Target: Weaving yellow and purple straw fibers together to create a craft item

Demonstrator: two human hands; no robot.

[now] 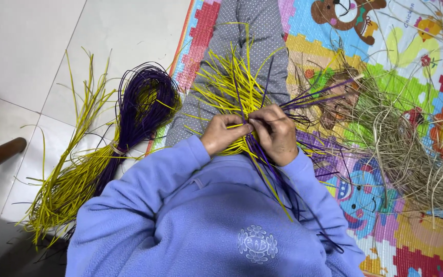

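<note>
While you are sitting on the play mat [411, 41], your left hand [221, 134] and right hand [275, 133] are both pinching shut on the yellow and purple strands [232, 87] at frame centre; spare bundles [103, 154] are lying at left.

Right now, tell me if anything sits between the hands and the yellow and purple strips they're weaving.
Nothing does. The left hand and right hand both already grip the strips directly, fingers pinched on them.
</note>
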